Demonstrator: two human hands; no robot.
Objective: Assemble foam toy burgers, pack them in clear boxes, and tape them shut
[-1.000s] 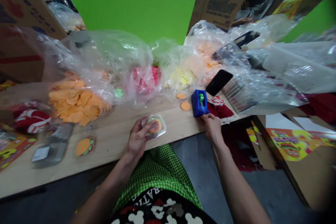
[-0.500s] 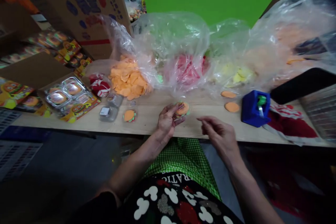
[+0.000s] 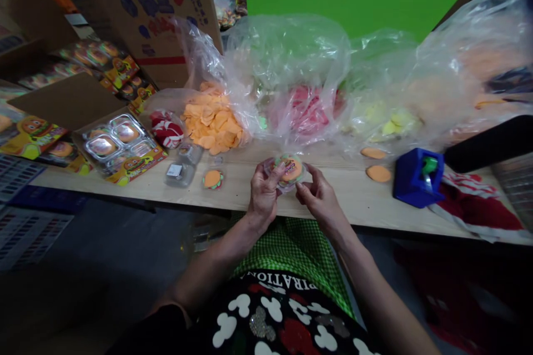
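Observation:
A burger in a clear plastic case (image 3: 290, 170) is held above the table's front part, its orange bun showing printed marks on top. My left hand (image 3: 265, 188) is closed round its left side, the thumb lying on top. At the right edge of the case my right hand (image 3: 318, 194) is closed, thumb and fingers gripping the rim. To the left on the table lies another burger (image 3: 213, 179) with green and red layers. Beside it stands an open, clear plastic case (image 3: 181, 169) with a white label.
Plastic bags hold orange pieces (image 3: 216, 122), pink pieces (image 3: 308, 111) and yellow pieces (image 3: 397, 122). On the right are a blue tape dispenser (image 3: 418, 177) and two orange discs (image 3: 378, 173). A display box of packed burgers (image 3: 120, 144) stands at left.
My right hand, earlier apart with its fingers pinched, has moved left onto the case. The case is now between both hands. The view has shifted slightly.

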